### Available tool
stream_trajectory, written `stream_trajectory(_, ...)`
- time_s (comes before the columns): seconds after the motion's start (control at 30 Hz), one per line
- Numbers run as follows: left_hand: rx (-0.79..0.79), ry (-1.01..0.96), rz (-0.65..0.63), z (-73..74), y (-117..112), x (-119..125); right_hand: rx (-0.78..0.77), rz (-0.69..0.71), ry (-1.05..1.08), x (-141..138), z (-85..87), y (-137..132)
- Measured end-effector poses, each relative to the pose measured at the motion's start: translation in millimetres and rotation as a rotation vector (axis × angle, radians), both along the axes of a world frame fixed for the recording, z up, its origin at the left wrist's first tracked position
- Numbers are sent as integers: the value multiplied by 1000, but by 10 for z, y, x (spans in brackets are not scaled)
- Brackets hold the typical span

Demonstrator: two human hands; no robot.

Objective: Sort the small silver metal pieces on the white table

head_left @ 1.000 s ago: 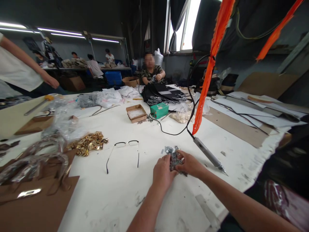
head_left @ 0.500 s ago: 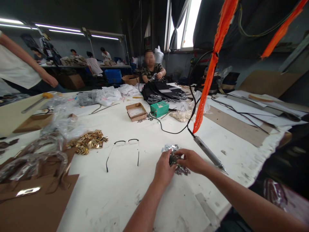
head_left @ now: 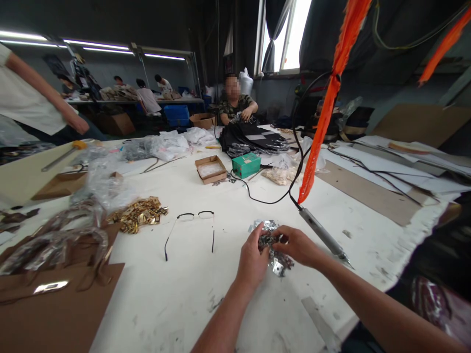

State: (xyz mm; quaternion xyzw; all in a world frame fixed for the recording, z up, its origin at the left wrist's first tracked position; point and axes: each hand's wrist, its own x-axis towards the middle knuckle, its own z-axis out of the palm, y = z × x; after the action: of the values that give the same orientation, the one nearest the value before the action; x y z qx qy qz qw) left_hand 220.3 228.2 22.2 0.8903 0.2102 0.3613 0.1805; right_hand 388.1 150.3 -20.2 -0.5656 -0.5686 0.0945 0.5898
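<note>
Small silver metal plates (head_left: 278, 265) lie in a loose heap on the white table, in front of me and right of centre. My left hand (head_left: 253, 257) curls around the heap's left side, its fingers closed on some of the plates. From the right, my right hand (head_left: 297, 246) reaches in with bent fingers pinched on plates at the top of the heap. The fingertips partly cover the pieces between them. Right of my hands, a grey electric screwdriver (head_left: 322, 234) hangs on a black cable and an orange strap (head_left: 319, 127), tip pointing down.
Eyeglasses (head_left: 195, 214) lie open to the left, near a pile of gold metal pieces (head_left: 142, 214). Brown sheet material (head_left: 73, 314) covers the near left. Farther back are a green power box (head_left: 246, 165) and a small cardboard box (head_left: 211, 170). A person (head_left: 238, 104) sits across the table.
More silver plates show just below my hands, spread a little toward me. Both hands stay at the heap with slight finger movement. The whole view has shifted slightly.
</note>
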Motion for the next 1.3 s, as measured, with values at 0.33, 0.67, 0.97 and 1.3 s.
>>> stream_trajectory(0.33,-7,-8,-1,190,-10,46,-40,264,209,119,31,152)
stream_trajectory(0.67,61,-87,232,832,543,240,-48,320,232,136,874,850)
stream_trajectory(0.97,394,36,379,485,511,-25,18,-43,32,262,568,580)
stream_trajectory(1.3,529,390,339,54,-32,-306,-168,-325,-324,1,-216,62)
